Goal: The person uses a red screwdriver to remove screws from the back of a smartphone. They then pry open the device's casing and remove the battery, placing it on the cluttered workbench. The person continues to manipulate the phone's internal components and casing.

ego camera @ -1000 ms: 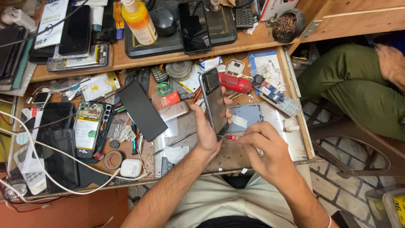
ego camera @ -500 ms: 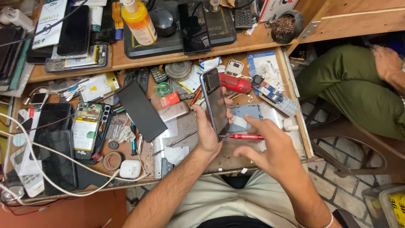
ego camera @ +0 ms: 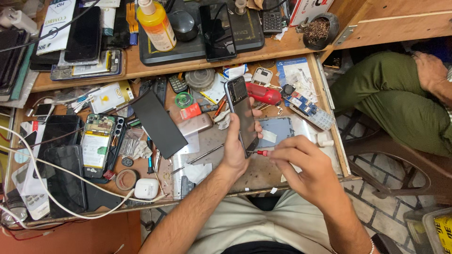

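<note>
Wooden tabletop [ego camera: 292, 47] and its open drawer [ego camera: 263, 171] are crowded with phone parts, cables and an orange bottle [ego camera: 157, 24]; tiled floor at right. I see the left hand [ego camera: 238, 146] wrapped round a dark phone [ego camera: 242, 115] held on edge above the drawer. The right hand [ego camera: 306, 169] pinches a red-handled screwdriver [ego camera: 260, 153], tip at the phone's lower end.

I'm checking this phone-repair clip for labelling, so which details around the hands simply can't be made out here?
- Head view: the tip of the red-handled screwdriver is hidden behind the lower edge of the dark slab smartphone.
- The phone's far face is turned away, and the left hand covers part of it.
- Right hand: its fingertips curl under, so its grip on the handle is unclear.
- Small screws on the cluttered wooden tray are too small to tell.
</note>
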